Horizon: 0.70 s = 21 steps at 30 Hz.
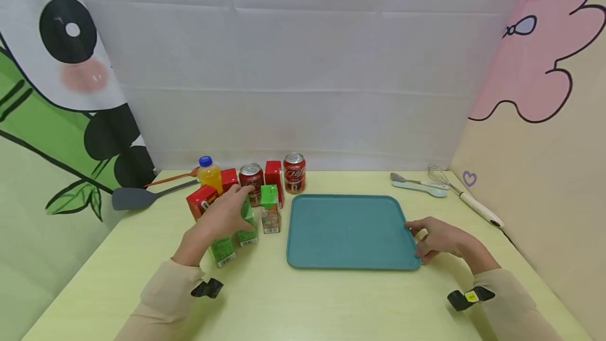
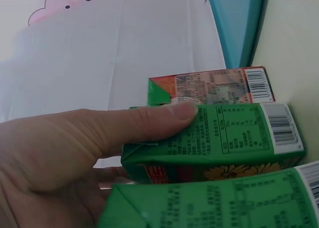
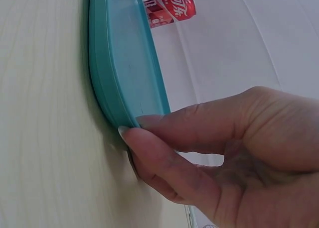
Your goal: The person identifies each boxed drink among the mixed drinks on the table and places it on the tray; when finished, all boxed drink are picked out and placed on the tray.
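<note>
My left hand (image 1: 220,217) grips a green drink carton (image 2: 214,131), its thumb lying along the printed side and the other fingers mostly hidden behind. Right beside that carton stands another green carton (image 1: 222,251), partly covered by the hand. On the other side is a carton with a green top and a brownish printed side (image 1: 271,217). At the right, my right hand (image 1: 440,238) pinches the edge of a teal tray (image 1: 350,230) between thumb and fingers. The right wrist view shows the tray's rim (image 3: 117,93) low over the table.
Behind the cartons stand a juice bottle with a blue cap (image 1: 210,175), red cartons (image 1: 273,178) and two soda cans (image 1: 294,173). A grey spatula (image 1: 137,198) lies at the left. A whisk (image 1: 466,196) and light-blue utensil (image 1: 418,188) lie back right.
</note>
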Tool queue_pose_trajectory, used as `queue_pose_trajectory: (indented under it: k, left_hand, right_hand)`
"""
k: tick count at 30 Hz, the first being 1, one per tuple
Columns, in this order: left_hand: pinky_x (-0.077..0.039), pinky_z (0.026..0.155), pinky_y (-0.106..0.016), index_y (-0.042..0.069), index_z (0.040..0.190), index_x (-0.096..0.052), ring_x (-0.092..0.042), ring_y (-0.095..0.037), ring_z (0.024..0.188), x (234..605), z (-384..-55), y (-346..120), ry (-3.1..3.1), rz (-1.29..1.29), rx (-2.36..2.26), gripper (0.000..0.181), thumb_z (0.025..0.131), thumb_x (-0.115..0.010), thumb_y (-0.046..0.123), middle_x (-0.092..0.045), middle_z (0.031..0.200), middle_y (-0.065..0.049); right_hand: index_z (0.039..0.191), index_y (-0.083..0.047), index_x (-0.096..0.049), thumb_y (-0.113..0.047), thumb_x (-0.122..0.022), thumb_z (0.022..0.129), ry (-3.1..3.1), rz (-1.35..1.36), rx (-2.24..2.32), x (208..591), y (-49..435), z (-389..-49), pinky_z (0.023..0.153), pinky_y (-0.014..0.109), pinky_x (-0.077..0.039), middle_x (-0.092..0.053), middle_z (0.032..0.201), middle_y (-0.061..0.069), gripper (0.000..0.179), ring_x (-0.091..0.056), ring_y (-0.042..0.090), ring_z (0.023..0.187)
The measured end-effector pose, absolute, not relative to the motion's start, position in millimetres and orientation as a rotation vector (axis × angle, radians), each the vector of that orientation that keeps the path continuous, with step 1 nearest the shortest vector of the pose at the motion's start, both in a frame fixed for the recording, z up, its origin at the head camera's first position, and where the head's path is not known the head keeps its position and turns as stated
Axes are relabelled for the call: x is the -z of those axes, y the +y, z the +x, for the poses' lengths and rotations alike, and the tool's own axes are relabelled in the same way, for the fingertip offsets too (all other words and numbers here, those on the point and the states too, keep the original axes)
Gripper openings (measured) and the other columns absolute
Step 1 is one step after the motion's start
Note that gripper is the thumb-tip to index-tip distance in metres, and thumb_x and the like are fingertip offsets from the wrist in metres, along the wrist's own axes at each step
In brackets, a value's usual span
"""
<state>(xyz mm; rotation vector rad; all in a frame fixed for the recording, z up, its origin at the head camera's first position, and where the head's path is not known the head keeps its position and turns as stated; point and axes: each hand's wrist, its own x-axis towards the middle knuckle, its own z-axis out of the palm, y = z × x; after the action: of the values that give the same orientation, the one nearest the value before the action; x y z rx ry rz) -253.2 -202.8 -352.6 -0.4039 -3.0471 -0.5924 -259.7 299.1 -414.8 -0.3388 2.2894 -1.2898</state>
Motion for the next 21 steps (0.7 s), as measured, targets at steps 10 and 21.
queue_pose_trajectory:
  k: [10, 21]
  left_hand:
    - [-0.051, 0.090, -0.061, 0.011, 0.153, -0.038, -0.048, -0.042, 0.128, 322.6, -231.2, -196.9, -2.957, -0.497, 0.696, 0.095, 0.075, -0.090, 0.018, -0.043, 0.146, -0.022]
    - [-0.051, 0.092, -0.058, 0.014, 0.147, -0.050, -0.051, -0.037, 0.126, 314.5, -216.1, -184.2, -2.856, -0.611, 0.730, 0.082, 0.076, -0.089, 0.022, -0.051, 0.143, -0.014]
  right_hand:
    - [0.148, 0.017, -0.029, 0.013, -0.070, 0.078, 2.302, -0.326, 1.284, 414.3, 297.1, -259.5, 0.069, 0.044, -0.060, -0.045, 0.127, 0.032, 0.081, -0.065, 0.030, 0.074]
    - [0.148, 0.016, -0.029, 0.013, -0.071, 0.077, 2.313, -0.311, 1.267, 413.4, 296.7, -262.0, 0.068, 0.043, -0.060, -0.047, 0.125, 0.030, 0.082, -0.066, 0.029, 0.074]
